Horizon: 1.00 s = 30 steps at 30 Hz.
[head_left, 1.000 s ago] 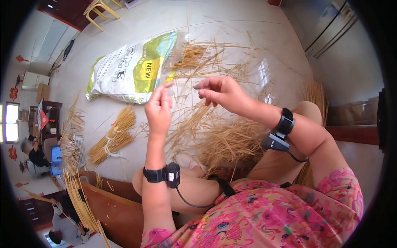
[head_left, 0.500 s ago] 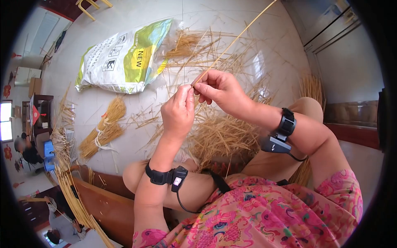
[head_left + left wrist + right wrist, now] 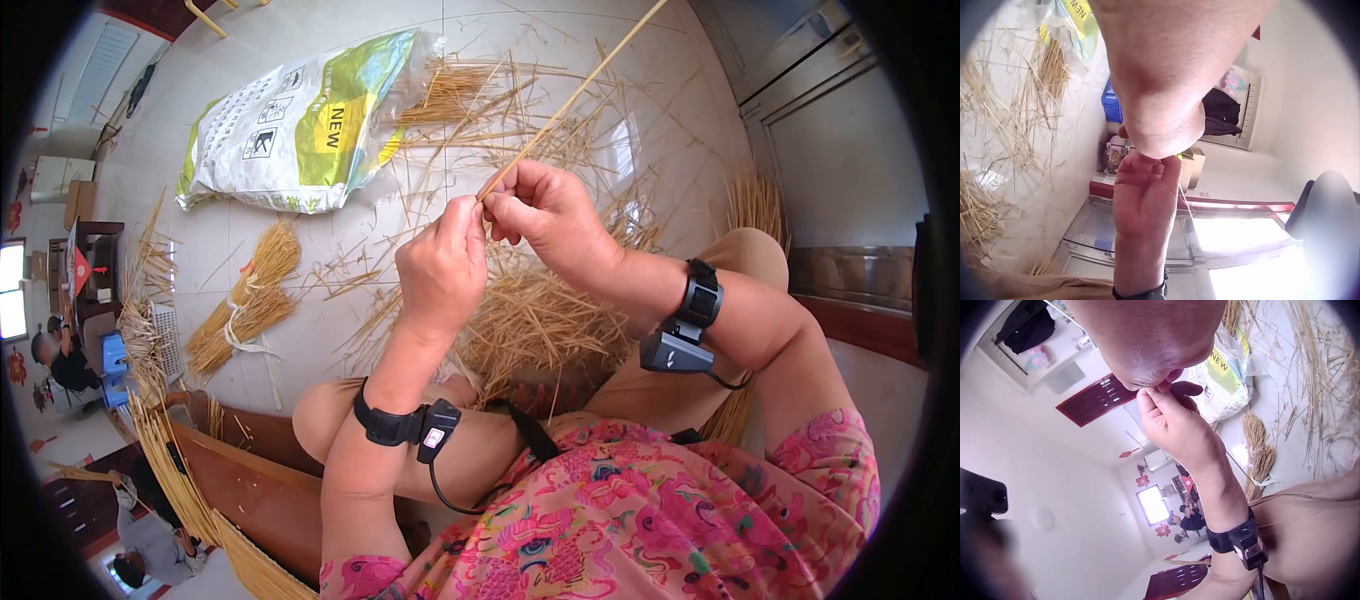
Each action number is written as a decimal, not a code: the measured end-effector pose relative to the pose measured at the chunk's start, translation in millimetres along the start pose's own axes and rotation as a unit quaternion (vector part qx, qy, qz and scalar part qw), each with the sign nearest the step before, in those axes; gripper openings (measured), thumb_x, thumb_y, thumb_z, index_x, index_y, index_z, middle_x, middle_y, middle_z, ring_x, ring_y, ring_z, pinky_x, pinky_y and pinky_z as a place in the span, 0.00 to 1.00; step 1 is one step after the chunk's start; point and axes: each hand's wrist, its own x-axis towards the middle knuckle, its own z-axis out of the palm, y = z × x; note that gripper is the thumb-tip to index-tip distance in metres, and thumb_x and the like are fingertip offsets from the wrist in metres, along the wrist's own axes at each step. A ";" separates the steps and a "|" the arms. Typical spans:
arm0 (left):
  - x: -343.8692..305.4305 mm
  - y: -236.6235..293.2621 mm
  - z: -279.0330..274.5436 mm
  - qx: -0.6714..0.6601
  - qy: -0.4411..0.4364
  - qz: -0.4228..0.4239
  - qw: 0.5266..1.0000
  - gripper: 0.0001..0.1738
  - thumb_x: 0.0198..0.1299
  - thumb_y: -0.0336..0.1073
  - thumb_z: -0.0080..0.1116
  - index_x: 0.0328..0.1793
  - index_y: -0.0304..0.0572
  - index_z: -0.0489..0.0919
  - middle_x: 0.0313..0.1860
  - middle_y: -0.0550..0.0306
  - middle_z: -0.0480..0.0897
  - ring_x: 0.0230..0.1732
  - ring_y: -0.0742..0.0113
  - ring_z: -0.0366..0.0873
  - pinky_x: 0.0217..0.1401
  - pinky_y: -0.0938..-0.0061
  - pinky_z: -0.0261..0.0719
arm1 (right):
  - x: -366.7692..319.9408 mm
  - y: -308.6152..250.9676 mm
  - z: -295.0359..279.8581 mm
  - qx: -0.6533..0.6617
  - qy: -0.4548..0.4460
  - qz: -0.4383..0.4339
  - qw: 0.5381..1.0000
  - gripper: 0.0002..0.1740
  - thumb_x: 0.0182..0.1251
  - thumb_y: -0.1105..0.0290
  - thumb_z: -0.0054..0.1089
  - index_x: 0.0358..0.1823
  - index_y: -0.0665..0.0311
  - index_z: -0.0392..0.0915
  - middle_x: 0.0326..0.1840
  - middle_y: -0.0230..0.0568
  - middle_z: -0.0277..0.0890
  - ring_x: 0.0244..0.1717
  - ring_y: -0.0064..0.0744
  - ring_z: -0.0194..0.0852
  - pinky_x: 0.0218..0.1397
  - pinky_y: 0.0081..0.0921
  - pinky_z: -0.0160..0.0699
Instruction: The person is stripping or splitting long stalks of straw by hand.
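In the head view a long thin straw stalk (image 3: 572,97) slants from my fingertips up to the right. My left hand (image 3: 440,265) pinches its near end between thumb and fingers. Close beside it, my right hand (image 3: 550,215) pinches the same stalk with thumb and forefinger, the other fingers curled. The two hands' fingertips meet, covering the stalk's end. In the left wrist view my right hand (image 3: 1144,200) shows its palm side; the right wrist view shows my left hand (image 3: 1175,422) with fingertips together. Below the hands lies a heap of loose straw (image 3: 550,320).
A white and green plastic bag (image 3: 300,130) lies on the tiled floor, straw stalks (image 3: 450,92) at its mouth. Left of my knee lies a tied straw bundle (image 3: 245,300). More stalks (image 3: 180,460) lean by a brown wooden bench (image 3: 255,490). Two people are at the far left.
One second ago my hands were apart with no stalk clearly visible. They have come together on a stalk, and have since shifted slightly right and up in view.
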 end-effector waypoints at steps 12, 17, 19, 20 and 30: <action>-0.5 -0.9 1.7 -0.074 -0.018 -0.022 0.997 0.01 0.63 0.30 0.51 0.39 0.43 0.72 0.19 0.51 0.77 0.21 0.50 0.77 0.21 0.61 0.71 | -2.0 -2.7 2.0 0.010 -0.001 -0.009 1.000 0.04 0.63 0.74 0.54 0.37 0.67 0.74 0.29 0.30 0.72 0.28 0.16 0.71 0.34 0.16 0.74; -0.6 -1.5 0.7 -0.088 -0.018 -0.041 0.995 0.01 0.64 0.31 0.50 0.39 0.43 0.72 0.17 0.52 0.76 0.20 0.50 0.77 0.21 0.61 0.70 | -1.5 0.7 2.4 0.010 0.001 -0.018 1.000 0.04 0.63 0.74 0.54 0.36 0.67 0.75 0.29 0.30 0.74 0.28 0.16 0.71 0.32 0.15 0.73; -1.2 -2.9 -0.1 -0.088 -0.019 -0.046 0.995 0.02 0.65 0.31 0.50 0.39 0.43 0.72 0.17 0.52 0.76 0.20 0.50 0.77 0.21 0.61 0.70 | -1.2 -3.8 2.8 -0.009 0.004 -0.025 1.000 0.04 0.64 0.74 0.54 0.36 0.68 0.75 0.30 0.31 0.75 0.28 0.16 0.71 0.32 0.15 0.73; -1.6 -3.5 -1.0 -0.088 -0.020 -0.048 0.995 0.02 0.65 0.31 0.49 0.39 0.43 0.72 0.17 0.52 0.76 0.20 0.51 0.77 0.21 0.61 0.70 | -0.2 -7.9 2.5 -0.026 0.008 -0.033 0.999 0.04 0.64 0.74 0.54 0.37 0.68 0.75 0.30 0.31 0.75 0.27 0.16 0.71 0.31 0.15 0.73; -5.0 -8.0 -6.9 -0.144 -0.051 -0.118 0.981 0.12 0.71 0.35 0.42 0.39 0.37 0.74 0.15 0.59 0.74 0.18 0.74 0.71 0.24 0.77 0.67 | 28.7 -35.4 -26.8 0.042 0.091 -0.121 0.988 0.07 0.65 0.73 0.56 0.39 0.69 0.77 0.28 0.34 0.77 0.25 0.17 0.73 0.26 0.14 0.69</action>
